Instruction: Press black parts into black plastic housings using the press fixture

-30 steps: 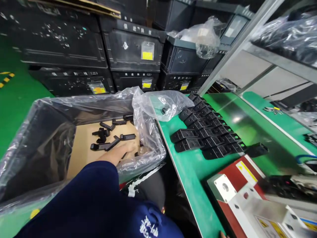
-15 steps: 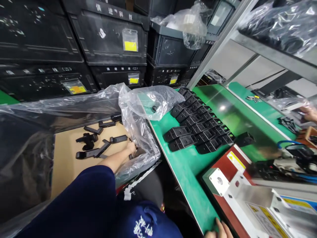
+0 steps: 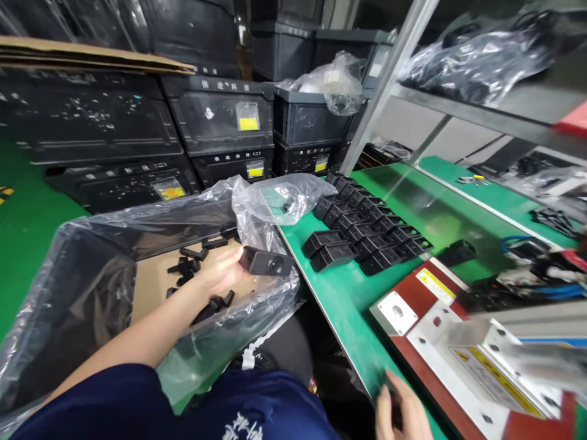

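Note:
My left hand [image 3: 224, 269] is closed around the end of a black plastic housing [image 3: 268, 263], raised over the near right side of the plastic-lined bin [image 3: 68, 244]. A round hole or recess shows on the part's face. Beneath the hand, several loose black parts [image 3: 186, 269] lie on the cardboard bottom [image 3: 149, 290] of the bin. My right hand [image 3: 403, 406] is at the front edge of the green bench [image 3: 339, 305], beside the red and metal fixture [image 3: 403, 305]. Its fingers are curled around something small and dark, too blurred to name.
Rows of black housings [image 3: 367, 223] stand on the bench, with a clear plastic bag [image 3: 293, 195] at their left. Stacked black crates [image 3: 220, 116] rise behind the bin. A metal post [image 3: 385, 85] and shelf [image 3: 477, 113] stand over the bench.
My left hand has risen out of the bin with a black housing in its grip. The right hand has come further into view, now with something dark between its fingers. The view has shifted.

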The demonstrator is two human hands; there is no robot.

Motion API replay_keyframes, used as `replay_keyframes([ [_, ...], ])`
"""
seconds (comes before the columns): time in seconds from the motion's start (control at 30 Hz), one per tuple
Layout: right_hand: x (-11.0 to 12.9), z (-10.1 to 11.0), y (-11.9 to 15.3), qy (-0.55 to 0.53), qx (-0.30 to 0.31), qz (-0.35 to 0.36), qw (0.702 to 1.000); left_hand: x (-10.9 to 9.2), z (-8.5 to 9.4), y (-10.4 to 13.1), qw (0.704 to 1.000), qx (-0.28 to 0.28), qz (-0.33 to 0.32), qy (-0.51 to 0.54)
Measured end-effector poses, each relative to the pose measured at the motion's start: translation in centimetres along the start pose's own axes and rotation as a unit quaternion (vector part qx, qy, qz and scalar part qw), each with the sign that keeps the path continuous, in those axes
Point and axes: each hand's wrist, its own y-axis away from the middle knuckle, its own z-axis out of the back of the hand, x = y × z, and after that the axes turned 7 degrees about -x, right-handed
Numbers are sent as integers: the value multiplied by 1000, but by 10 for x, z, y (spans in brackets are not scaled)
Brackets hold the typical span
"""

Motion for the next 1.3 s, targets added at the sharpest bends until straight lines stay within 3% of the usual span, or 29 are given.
replay_keyframes([
  [0.1,34,8,-21,-36,21,32,999,-8,-63,27,984,142,47,98],
  [0.23,59,25,-44,-85,54,30,994,-5,-146,66,926,304,171,142],
  [0.33,64,40,-49,-218,115,-61,967,-4,-193,89,886,323,295,155],
  [0.4,67,47,-46,-350,152,-179,907,-4,-215,98,868,283,376,157],
  [0.53,76,55,-37,-504,138,-435,733,-2,-236,104,842,248,461,135],
  [0.6,79,57,-35,-529,119,-490,682,1,-238,105,837,248,470,127],
  [0.67,80,58,-35,-541,112,-509,660,4,-237,106,839,247,469,126],
  [0.83,82,58,-35,-554,106,-517,644,7,-234,106,848,256,450,114],
  [0.93,81,58,-32,-549,112,-499,661,9,-232,105,851,276,435,98],
  [1.0,78,60,-29,-534,117,-470,693,12,-230,104,854,297,418,87],
  [1.03,76,62,-28,-520,123,-443,720,13,-230,104,855,311,407,81],
  [1.1,69,67,-28,-455,128,-351,808,14,-228,103,859,344,374,70],
  [1.17,63,75,-30,-341,107,-207,911,13,-226,102,866,380,322,54],
  [1.2,59,79,-32,-276,87,-128,948,12,-225,102,869,397,292,43],
  [1.23,56,83,-35,-217,65,-58,972,12,-224,102,872,413,261,28],
  [1.3,51,90,-41,-130,37,46,990,11,-223,101,873,442,205,-7],
])
